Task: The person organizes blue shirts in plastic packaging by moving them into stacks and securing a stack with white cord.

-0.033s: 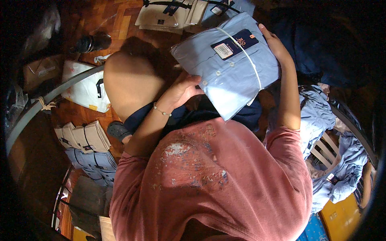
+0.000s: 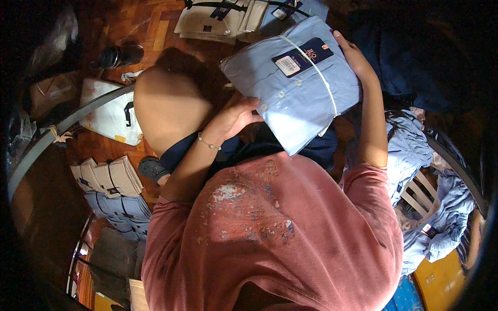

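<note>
Between my hands I hold a folded light-blue shirt (image 2: 306, 90) in clear plastic, tilted, its buttons facing up. A white band (image 2: 327, 85) runs around it. Tucked under the band is a dark blue tag (image 2: 317, 51) with a white sticker. My right hand (image 2: 357, 59) grips the far right edge, thumb along the top. My left hand (image 2: 236, 118) is closed on the near left edge, with its other fingers partly hidden beneath the package.
Banded stacks of beige garments (image 2: 114, 176) and blue garments (image 2: 119, 210) lie at the left; more beige packs (image 2: 212, 22) sit ahead. A white bag (image 2: 106, 116) and a dark cylindrical object (image 2: 122, 56) rest on the wooden floor. Loose blue shirts (image 2: 438, 233) drape at the right.
</note>
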Available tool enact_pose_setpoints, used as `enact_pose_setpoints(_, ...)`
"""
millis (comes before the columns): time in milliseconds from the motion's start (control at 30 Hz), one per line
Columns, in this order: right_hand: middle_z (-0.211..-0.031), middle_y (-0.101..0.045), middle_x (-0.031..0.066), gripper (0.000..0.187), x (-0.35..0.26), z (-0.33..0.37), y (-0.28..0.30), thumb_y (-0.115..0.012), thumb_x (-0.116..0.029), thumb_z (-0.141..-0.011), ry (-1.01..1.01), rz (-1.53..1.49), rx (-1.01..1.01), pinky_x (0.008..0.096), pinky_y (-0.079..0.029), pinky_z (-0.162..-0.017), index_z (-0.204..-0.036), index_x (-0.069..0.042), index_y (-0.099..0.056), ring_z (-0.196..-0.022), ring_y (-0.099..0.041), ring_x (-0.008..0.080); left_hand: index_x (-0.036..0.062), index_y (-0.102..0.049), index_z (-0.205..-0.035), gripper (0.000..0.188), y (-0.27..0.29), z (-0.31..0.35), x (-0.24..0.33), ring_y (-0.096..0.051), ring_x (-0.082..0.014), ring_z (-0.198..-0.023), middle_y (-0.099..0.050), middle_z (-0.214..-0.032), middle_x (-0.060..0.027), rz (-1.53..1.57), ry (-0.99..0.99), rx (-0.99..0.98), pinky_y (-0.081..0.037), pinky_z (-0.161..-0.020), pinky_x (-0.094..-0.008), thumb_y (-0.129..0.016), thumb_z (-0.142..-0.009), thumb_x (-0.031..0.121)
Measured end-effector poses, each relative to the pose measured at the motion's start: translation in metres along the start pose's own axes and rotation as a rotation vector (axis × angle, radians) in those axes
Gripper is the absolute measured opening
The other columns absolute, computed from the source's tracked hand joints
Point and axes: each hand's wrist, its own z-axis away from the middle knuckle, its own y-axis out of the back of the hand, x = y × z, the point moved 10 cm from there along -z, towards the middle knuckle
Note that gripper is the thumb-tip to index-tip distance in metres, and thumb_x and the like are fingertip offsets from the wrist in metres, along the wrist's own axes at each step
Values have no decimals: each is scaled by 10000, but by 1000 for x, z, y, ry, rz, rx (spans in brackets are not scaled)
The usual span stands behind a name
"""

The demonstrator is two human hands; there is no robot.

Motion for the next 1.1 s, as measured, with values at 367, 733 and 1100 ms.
enact_pose_setpoints(367,-1102,-571,189,744,6,-8,-7,-395,-625,-809,-17,-96,-62,286,-354,-922,-1149,21,-541,-1018,-534,257,37,-323,-1288,670,-3,0,3,-392,-252,-1195,-418,-1277,-104,8,-2,-2,-324,-989,-450,-659,-754,261)
enact_pose_setpoints(733,-1125,-559,183,761,-5,-1,-10,-399,-634,-801,-45,-93,-54,282,-348,-926,-1155,26,-534,-1043,-518,250,80,-349,-1279,588,9,2,0,-399,-240,-1188,-418,-1280,-72,29,-27,31,-342,-969,-471,-632,-783,222)
enact_pose_setpoints(1100,-1190,-504,211,755,10,-18,-13,-401,-590,-829,19,-190,-101,296,-315,-961,-1171,78,-488,-1122,-455,266,90,-394,-1255,481,5,-3,-3,-436,-223,-1147,-464,-1241,-67,91,-22,-35,-380,-921,-470,-584,-830,211)
